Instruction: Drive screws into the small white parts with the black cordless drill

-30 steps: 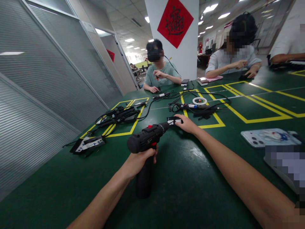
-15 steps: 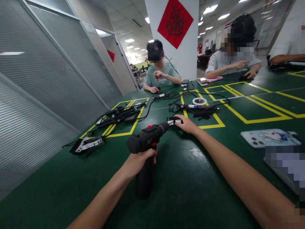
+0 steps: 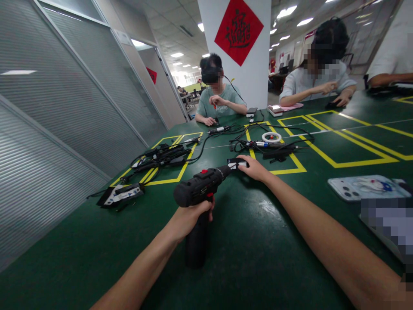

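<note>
My left hand (image 3: 195, 217) is closed round the grip of a black cordless drill (image 3: 201, 187) with red switches. The drill's chuck points away from me, up and to the right. Its tip meets or nearly meets a small black-and-white block (image 3: 235, 164) on the green table; I cannot tell whether they touch. My right hand (image 3: 253, 168) pinches the right end of that block. The block's exact kind is too small to make out, and my fingers hide part of it.
Black cables (image 3: 164, 157) lie tangled at the left, near a black-and-white piece (image 3: 121, 195). Beyond my right hand are a soldering-iron-like tool (image 3: 267, 145) and a white ring (image 3: 271, 137). A phone (image 3: 368, 188) lies at the right. Two people (image 3: 219, 99) (image 3: 318, 86) work across the table.
The whole view has shifted very slightly to the right. Both hands, the drill and the small block keep the same places relative to each other.
</note>
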Demonstrator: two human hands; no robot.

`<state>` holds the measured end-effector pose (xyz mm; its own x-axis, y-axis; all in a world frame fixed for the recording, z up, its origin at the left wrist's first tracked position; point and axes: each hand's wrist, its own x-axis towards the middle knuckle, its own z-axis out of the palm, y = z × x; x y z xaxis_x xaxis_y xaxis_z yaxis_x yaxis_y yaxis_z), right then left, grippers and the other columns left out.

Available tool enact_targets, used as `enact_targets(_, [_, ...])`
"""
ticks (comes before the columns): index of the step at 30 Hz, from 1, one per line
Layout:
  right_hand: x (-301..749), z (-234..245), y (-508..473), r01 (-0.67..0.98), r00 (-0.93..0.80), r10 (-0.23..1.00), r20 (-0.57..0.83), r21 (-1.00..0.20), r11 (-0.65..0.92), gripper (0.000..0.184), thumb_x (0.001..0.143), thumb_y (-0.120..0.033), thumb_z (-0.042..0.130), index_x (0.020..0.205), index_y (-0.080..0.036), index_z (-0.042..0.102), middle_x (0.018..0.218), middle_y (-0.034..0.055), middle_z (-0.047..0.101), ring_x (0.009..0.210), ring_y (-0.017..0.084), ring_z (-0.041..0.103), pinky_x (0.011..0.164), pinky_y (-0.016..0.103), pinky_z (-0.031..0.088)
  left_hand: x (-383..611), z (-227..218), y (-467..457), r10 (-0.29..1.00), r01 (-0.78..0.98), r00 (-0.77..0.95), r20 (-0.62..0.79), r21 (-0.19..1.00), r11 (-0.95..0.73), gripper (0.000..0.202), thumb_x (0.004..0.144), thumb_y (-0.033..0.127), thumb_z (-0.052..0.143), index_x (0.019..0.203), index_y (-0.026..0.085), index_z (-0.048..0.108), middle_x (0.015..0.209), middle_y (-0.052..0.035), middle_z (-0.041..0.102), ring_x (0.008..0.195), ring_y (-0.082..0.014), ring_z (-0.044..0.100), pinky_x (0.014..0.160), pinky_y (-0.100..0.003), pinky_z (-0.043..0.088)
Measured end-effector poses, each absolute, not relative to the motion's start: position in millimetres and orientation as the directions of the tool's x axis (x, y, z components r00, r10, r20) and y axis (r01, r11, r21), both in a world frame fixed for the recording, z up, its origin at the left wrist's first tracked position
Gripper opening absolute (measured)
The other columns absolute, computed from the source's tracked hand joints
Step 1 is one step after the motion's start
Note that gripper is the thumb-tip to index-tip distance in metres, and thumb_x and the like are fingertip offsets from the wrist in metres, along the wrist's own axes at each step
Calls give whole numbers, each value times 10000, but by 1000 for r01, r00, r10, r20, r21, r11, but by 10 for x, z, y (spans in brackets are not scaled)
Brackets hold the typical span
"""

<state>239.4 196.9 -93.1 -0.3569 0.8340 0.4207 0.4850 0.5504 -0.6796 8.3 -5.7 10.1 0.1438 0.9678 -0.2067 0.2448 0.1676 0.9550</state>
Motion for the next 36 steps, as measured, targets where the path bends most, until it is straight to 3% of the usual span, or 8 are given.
enact_targets(9, [2390,-933,1962,492,-361,832,421,-672,553,448,831,-288,584,1270,-209,547,1207,81,593,1098,215,555,997,361,402,107,148,-60,969,256,127,-211,951,173,161,770,261,586,863,141,641,752,-28,629,638,-165,586,656,-302,458])
enact_targets(16, [2391,-912,1940,497,-354,843,404,-683,536,464,856,-403,574,1276,-210,541,1199,91,593,1101,224,558,999,371,400,116,160,-77,968,258,110,-227,947,193,164,768,261,578,857,140,643,751,-34,628,646,-166,587,659,-302,461])
enact_targets(36, [2386,-882,1918,501,-354,847,396,-684,529,437,865,-352,562,1278,-209,541,1206,88,588,1104,220,555,1004,365,396,135,183,-89,973,274,96,-208,946,175,184,759,276,575,854,135,647,756,-39,615,643,-179,589,654,-308,467])
